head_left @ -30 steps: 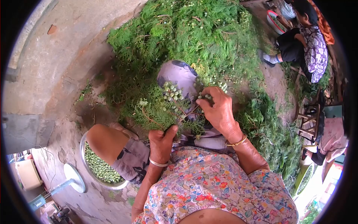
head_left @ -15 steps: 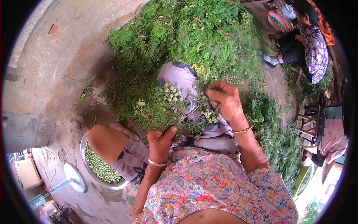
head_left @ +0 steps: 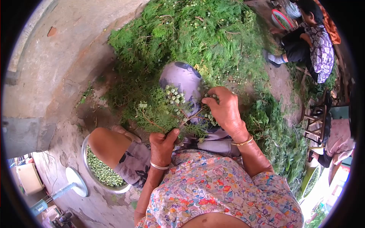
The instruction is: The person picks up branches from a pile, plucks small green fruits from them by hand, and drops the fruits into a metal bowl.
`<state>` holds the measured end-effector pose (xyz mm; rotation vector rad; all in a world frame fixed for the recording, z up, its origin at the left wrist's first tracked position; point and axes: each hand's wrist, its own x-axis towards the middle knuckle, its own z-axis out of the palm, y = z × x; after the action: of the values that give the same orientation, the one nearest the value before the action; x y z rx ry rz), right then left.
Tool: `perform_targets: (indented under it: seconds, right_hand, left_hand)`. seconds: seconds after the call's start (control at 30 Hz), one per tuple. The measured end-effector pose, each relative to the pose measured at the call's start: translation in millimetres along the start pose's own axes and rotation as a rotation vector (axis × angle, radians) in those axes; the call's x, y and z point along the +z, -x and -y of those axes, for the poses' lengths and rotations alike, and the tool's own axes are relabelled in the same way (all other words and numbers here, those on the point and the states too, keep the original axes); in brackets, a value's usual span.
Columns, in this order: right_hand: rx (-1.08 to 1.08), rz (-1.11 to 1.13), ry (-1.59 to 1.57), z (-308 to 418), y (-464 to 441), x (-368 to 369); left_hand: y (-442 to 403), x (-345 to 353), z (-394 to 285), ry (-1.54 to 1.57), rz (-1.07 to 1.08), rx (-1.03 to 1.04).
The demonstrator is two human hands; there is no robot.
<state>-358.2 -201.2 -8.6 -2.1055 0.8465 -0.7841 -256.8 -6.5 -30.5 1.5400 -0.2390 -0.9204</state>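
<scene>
Branch: Held low over a seated person's lap, the leafy branch (head_left: 186,121) spreads in front of the raised right knee (head_left: 178,75), close to both hands.

Left hand: Thumb and curled fingers of the left hand (head_left: 162,146) clamp the stem's near end, a grip that appears meant to steady the branch while its tips fan outward.

Right hand: Bent at the wrist, the right hand (head_left: 224,110) pinches berries (head_left: 214,97) on the branch's far right side between thumb and fingers; the exact hold is partly hidden.

Cluster: Pale green fruit forms a thick cluster (head_left: 175,95) between the hands, facing up, probably within easy reach because the stem is anchored below.

Bowl: A metal bowl (head_left: 86,162), well stocked with green berries, sits on the ground beside the bare left knee (head_left: 104,145), likely placed there to be handy from the seat.

Pile: Cut greenery (head_left: 194,41) is heaped just beyond the knees, seemingly for an easy reach forward.

Co-worker: At upper right, another person (head_left: 322,49) sits near a red-rimmed basin (head_left: 275,21).
</scene>
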Motion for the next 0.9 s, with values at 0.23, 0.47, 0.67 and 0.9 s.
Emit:
perform_targets:
  seconds: [0.23,0.47,0.67,0.9]
  right_hand:
    - [0.081,0.108,0.059,4.3,-6.0,3.1]
    - [0.072,0.135,-0.027,-5.2,-8.2,4.6]
    - [0.163,0.18,-0.159,-18.8,-15.0,4.3]
    - [0.714,0.09,-1.224,-27.4,-30.5,-26.8]
  left_hand:
    - [1.7,0.6,-1.1,-0.024,-0.012,0.006]
    - [2.3,0.7,-2.8,-0.023,-0.018,-0.009]
    - [2.2,2.5,-2.8,0.059,-0.015,-0.003]
    - [3.3,-2.3,-0.2,-0.005,-0.044,0.049]
